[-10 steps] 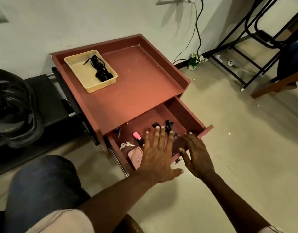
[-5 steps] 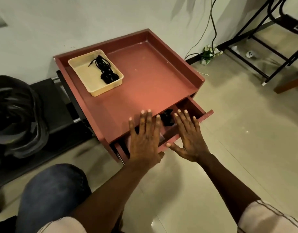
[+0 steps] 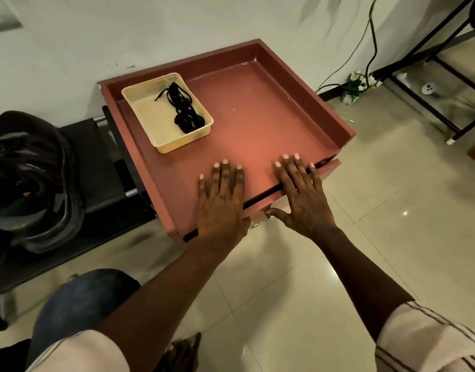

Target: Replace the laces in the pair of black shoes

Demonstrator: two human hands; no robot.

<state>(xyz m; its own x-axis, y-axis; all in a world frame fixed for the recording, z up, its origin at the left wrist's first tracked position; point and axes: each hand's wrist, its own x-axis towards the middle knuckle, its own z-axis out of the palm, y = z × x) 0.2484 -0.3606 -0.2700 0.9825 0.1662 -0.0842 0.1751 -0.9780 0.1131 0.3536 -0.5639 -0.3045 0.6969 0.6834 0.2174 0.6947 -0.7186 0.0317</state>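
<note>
**Shutting drawer [image 3: 328, 167] w/ both palms**

Laces [image 3: 184, 108] sit in tray [image 3: 177, 146], back-left on cabinet [image 3: 258, 124] top; shoes not in view. L hand [image 3: 220, 202] & R hand [image 3: 303, 194] lie flat, fingers spread, holding nothing, against drawer front. Best to push evenly, both sides together, so it doesn't jam.

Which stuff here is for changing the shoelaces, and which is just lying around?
For the job: black laces, in the cream tray on the red table.
Just lying about: black helmet, small plant, floor socket.
</note>
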